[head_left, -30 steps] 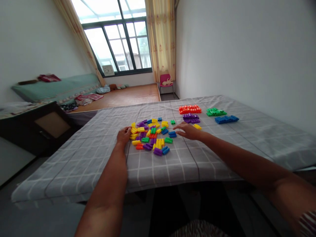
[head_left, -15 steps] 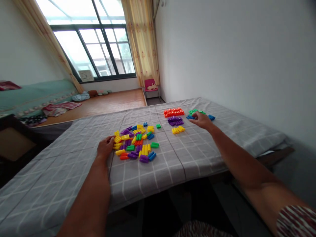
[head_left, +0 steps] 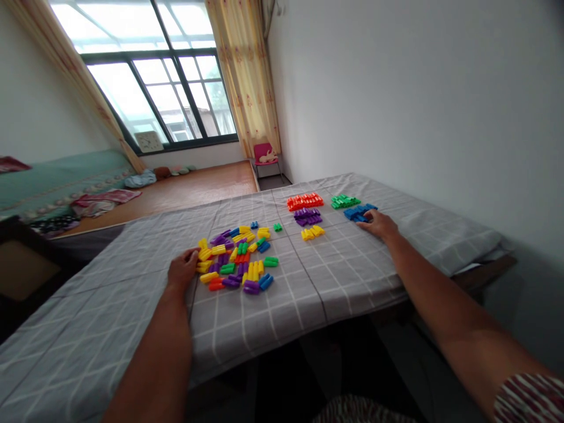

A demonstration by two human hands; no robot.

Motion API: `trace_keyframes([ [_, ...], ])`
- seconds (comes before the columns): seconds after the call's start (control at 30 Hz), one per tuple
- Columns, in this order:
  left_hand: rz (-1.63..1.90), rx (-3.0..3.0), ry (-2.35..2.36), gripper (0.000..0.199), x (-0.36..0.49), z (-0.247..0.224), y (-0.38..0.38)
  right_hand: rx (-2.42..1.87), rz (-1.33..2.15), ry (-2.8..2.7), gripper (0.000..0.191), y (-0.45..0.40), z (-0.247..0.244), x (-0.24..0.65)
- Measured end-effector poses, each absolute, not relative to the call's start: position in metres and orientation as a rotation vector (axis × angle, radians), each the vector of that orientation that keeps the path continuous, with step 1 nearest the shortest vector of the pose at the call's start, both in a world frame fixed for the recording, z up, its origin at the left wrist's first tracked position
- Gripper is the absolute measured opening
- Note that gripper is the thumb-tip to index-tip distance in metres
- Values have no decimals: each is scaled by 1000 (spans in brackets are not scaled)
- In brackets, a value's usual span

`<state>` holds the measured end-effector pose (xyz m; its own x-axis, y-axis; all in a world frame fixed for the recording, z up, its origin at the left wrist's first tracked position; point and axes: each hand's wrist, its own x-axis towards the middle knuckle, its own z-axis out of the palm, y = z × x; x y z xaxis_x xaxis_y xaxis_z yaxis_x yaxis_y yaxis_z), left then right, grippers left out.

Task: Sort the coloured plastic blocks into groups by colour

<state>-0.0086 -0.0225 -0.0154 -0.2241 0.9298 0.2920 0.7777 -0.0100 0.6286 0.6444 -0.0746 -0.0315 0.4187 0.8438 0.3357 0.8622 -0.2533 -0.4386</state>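
Several small plastic pieces in mixed colours form a loose pile on the checked cloth. My left hand rests at the pile's left edge, its fingertips touching the yellow pieces; whether it grips one is hidden. To the right lie groups of one colour: red, purple, yellow, green and blue. At the near side of the blue group, my right hand has its fingers closed together beside a blue piece; what is between them is too small to make out.
The grey checked cloth covers the table up to the white wall on the right. Beyond it are a wooden platform, a pink chair and a window with curtains. A dark chair back stands at the far left.
My right hand has moved right and nearer, from beside the green group to the near side of the blue one. The blue pieces now show as one row. The view has shifted slightly.
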Motion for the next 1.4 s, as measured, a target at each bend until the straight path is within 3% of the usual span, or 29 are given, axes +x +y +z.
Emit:
trace_keyframes([
  [0.13,1053,1851,2061,46,-10,-20,-20,-2084,-131,-1427,49,-82,-28,641],
  [0.3,995,1872,2083,45,-5,-17,-23,-1744,-279,-1510,43,-77,-4,598],
  [0.53,933,1857,2105,44,3,-13,-29,-1135,222,-2214,33,-60,22,437],
  [0.63,936,1855,2098,43,4,-14,-30,-1009,278,-2373,28,-52,18,377],
  [0.8,901,1853,2107,43,7,-14,-32,-1082,87,-2367,25,-13,20,309],
  [0.97,911,1870,2082,40,10,-13,-33,-1235,-42,-2544,36,37,19,259],
  [1.17,880,1853,2103,39,11,-14,-36,-1547,17,-2646,41,71,12,229],
  [1.4,882,1873,2109,40,11,-12,-36,-1240,51,-2472,38,72,22,247],
])
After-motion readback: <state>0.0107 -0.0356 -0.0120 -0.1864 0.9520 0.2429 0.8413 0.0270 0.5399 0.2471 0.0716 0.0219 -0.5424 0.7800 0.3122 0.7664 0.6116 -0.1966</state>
